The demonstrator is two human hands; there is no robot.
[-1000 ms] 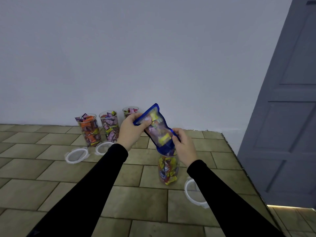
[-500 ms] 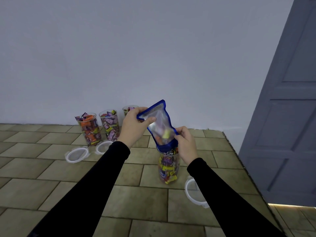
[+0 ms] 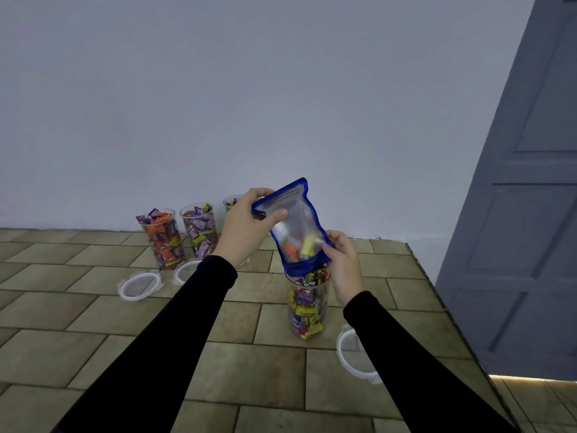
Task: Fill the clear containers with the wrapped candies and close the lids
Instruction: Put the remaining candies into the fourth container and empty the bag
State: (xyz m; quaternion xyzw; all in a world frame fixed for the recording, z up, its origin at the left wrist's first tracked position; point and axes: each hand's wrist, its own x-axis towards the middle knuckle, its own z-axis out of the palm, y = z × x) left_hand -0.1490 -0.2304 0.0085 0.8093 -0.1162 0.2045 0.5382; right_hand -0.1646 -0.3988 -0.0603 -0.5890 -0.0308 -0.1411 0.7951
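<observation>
A blue-edged clear candy bag (image 3: 296, 226) is held upside down, its mouth over a clear container (image 3: 307, 307) that is nearly full of wrapped candies. My left hand (image 3: 246, 226) grips the bag's raised bottom end. My right hand (image 3: 342, 264) pinches the bag near its mouth, beside the container's rim. Only a few candies remain in the bag. Three other filled containers stand by the wall: one orange-toned (image 3: 160, 237), one purple-toned (image 3: 199, 232), and one (image 3: 232, 203) mostly hidden behind my left hand.
Round white lids lie on the tiled surface (image 3: 93, 339): one (image 3: 139, 284) at left, one (image 3: 185, 270) beside it, one (image 3: 352, 351) partly under my right sleeve. The surface's right edge runs close to a grey door (image 3: 524, 214).
The bag has been tipped up steeper and has emptied further into the container, whose candy level has risen. Both hands rose slightly with it.
</observation>
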